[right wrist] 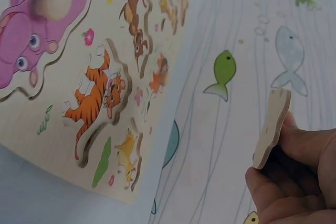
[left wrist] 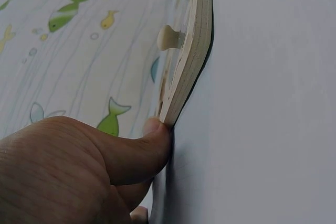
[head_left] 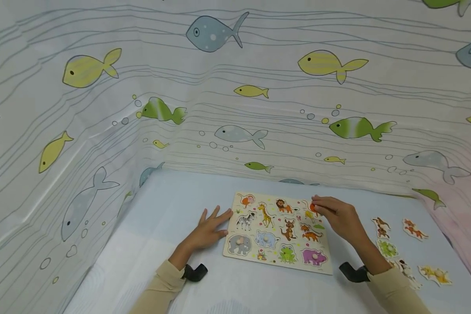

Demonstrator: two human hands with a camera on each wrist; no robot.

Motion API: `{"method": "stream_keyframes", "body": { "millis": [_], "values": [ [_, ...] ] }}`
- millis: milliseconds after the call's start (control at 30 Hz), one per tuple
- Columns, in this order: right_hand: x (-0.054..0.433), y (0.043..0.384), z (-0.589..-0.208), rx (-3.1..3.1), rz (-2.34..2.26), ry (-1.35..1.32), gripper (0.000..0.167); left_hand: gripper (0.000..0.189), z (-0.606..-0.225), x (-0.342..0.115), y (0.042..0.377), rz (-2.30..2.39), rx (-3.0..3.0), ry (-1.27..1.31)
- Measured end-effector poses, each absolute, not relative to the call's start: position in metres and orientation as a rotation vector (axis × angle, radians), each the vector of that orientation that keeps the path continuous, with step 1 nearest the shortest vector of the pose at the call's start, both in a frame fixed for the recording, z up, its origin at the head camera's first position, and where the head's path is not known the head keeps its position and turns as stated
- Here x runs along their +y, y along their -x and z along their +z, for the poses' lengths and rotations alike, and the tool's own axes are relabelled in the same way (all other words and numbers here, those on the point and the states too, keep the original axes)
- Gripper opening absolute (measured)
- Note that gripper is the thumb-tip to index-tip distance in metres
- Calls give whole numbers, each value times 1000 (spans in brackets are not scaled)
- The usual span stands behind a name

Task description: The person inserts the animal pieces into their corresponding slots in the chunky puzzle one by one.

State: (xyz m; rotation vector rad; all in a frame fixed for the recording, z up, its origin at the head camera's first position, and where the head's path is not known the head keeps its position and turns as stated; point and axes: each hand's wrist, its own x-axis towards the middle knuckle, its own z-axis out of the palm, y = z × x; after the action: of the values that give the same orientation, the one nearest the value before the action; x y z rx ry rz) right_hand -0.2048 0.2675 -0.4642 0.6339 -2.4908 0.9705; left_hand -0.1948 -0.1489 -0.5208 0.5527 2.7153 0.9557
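Note:
A wooden animal puzzle board [head_left: 259, 254] lies on the table. My left hand [head_left: 206, 231] is at its left side with fingers spread; in the left wrist view the thumb [left wrist: 134, 156] touches the board's edge. Above the upper right corner my right hand [head_left: 342, 218] pinches an orange-red puzzle piece [head_left: 314, 209]. The right wrist view shows that wooden piece [right wrist: 273, 127] edge-on between thumb and fingers, its picture hidden. Knobbed elephant [head_left: 239, 245], rhino [head_left: 266, 239] and hippo [head_left: 314, 257] pieces sit in the board. The tiger recess [right wrist: 100, 98] has no piece in it.
Several loose pieces lie right of the board: a brown one [head_left: 381, 227], a tiger-like one [head_left: 414, 229], a green one [head_left: 387, 247], a black-and-white one [head_left: 406, 270] and a yellow one [head_left: 435, 275]. A fish-patterned sheet [head_left: 282, 148] rises behind the table.

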Motion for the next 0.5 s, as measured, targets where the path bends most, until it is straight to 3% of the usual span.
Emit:
{"method": "stream_keyframes", "body": {
  "millis": [500],
  "values": [
    [216, 228, -457, -2527, 1001, -622, 23, 65, -522, -148, 196, 968, 2729, -561]
  ]
}}
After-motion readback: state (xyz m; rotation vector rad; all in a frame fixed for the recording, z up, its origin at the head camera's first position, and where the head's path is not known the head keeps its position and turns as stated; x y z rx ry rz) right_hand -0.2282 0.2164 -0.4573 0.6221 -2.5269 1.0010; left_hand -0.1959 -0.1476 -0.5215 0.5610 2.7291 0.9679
